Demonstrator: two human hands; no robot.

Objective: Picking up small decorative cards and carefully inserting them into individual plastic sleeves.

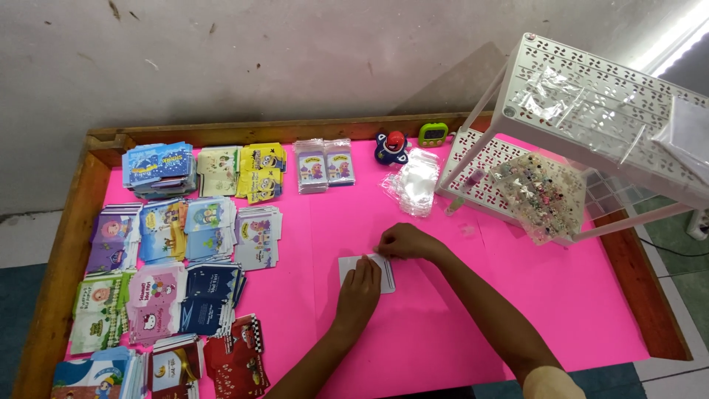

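Note:
A small white card packet [348,267] lies flat on the pink table cover [443,310] in front of me. My left hand [359,290] rests on top of it, fingers together, pressing it down. My right hand [401,241] is closed at the packet's upper right corner, pinching its edge. Much of the packet is hidden under my left hand.
Stacks of colourful printed cards [185,229] fill the left side. At the back are two bagged card packs [325,164], a blue-and-red toy [391,148], a green timer [433,134] and clear plastic bags [413,181]. A white perforated rack [591,111] with a bag of beads [543,193] stands right.

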